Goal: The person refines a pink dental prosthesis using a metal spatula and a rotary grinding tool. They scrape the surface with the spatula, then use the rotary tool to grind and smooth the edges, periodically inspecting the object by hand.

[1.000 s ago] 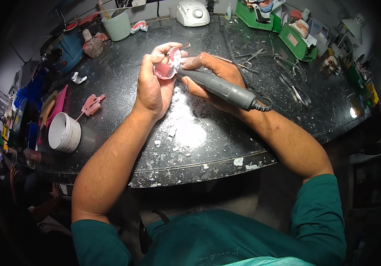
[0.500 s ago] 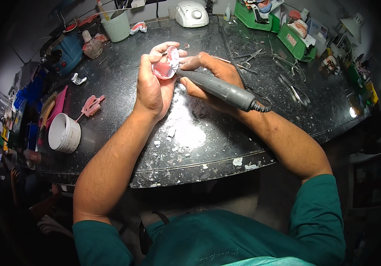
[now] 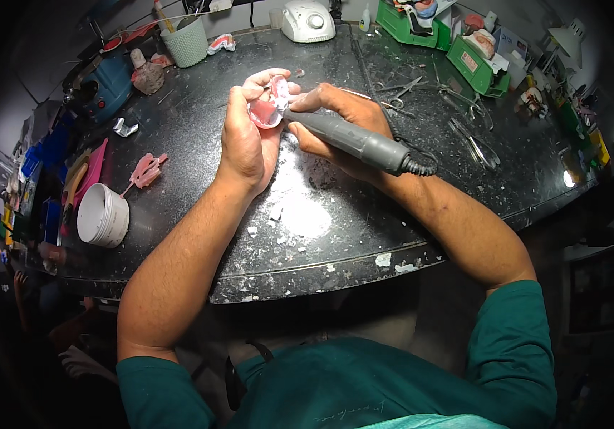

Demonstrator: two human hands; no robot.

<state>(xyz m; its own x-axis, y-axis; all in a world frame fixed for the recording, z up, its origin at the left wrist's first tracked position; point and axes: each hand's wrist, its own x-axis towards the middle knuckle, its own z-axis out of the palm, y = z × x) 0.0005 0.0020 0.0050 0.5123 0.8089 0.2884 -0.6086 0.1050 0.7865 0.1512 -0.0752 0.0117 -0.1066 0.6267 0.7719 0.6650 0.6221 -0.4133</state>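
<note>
Head view: left hand (image 3: 246, 139) fingers (image 3: 267, 76) curled snug round pink-and-white dental piece (image 3: 262, 114), held above black bench (image 3: 185, 171). Right hand (image 3: 350, 107) closed round grey handpiece (image 3: 353, 137), nose at piece's right edge; can't tell if touching.

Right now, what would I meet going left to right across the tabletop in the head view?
White tub, pink branching piece, left hand holding a pink-and-white piece, gray handpiece in the right hand, metal tool.
</note>
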